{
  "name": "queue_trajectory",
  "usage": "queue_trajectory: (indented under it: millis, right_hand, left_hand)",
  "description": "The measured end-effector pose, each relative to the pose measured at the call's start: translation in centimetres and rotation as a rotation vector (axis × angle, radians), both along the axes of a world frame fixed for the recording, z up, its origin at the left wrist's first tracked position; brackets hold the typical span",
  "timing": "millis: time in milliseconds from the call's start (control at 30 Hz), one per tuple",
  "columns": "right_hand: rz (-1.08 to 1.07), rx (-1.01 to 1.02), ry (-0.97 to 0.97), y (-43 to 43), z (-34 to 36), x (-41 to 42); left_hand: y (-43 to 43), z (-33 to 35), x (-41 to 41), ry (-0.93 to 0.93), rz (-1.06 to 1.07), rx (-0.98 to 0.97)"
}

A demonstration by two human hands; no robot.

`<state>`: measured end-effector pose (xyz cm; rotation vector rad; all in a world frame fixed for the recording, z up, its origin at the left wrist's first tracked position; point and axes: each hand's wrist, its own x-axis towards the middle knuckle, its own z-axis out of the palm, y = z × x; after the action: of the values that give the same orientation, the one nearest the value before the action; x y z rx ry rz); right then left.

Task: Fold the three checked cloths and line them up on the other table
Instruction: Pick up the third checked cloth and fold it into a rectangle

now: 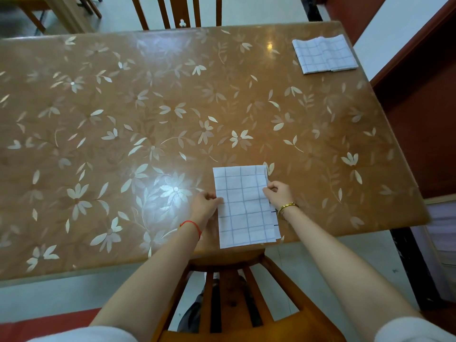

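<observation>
"Gripping anything, the person's two hands?"

"Both are on one folded checked cloth [245, 206]. The left hand [204, 202] pinches its left edge about halfway along, with the fingers curled against the fabric. The right hand [278, 192] pinches the right edge a little farther up, fingertips closed on the layered border."

"And where does that cloth lie?"

"Flat on the table [148, 107], at the near edge and right of its middle, with its long side running away from the person. Its near end reaches the table's rim, just above the back of a wooden chair [229, 262] that stands there. Along the right side the folded layers sit slightly out of line."

"Any other cloth in view?"

"A second checked cloth [324, 54], also folded, rests at the table's far right corner, well apart from the first. Neither hand touches it."

"What else does the view show?"

"The tabletop is brown and glossy with a pale flower pattern, and a bright glare sits just left of the left hand. A red string bracelet [191, 224] circles the left wrist and a gold bracelet [287, 206] the right. A far chair [176, 11] stands at the table's far edge, and part of another table [61, 11] shows beyond the far left corner."
</observation>
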<state>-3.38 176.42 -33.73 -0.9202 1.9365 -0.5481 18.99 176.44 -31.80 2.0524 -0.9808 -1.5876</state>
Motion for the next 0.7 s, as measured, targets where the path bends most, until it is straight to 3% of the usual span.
queue_trajectory:
  millis: [300, 433, 533, 700]
  right_hand:
    - [0.092, 0.057, -0.054, 0.1, -0.4, 5.4]
    - [0.1, 0.079, 0.07, 0.1, -0.3, 6.8]
    - [0.129, 0.105, 0.142, 0.1, -0.2, 6.9]
    - [0.146, 0.127, 0.106, -0.2, -0.2, 6.5]
  left_hand:
    - [0.5, -0.4, 5.5, -0.107, 0.137, -0.079]
    - [1.1, -1.1, 6.8, -0.043, 0.201, -0.045]
    - [1.4, -1.1, 7.0, -0.024, 0.193, -0.055]
    - [1.5, -1.2, 6.9, -0.046, 0.145, -0.085]
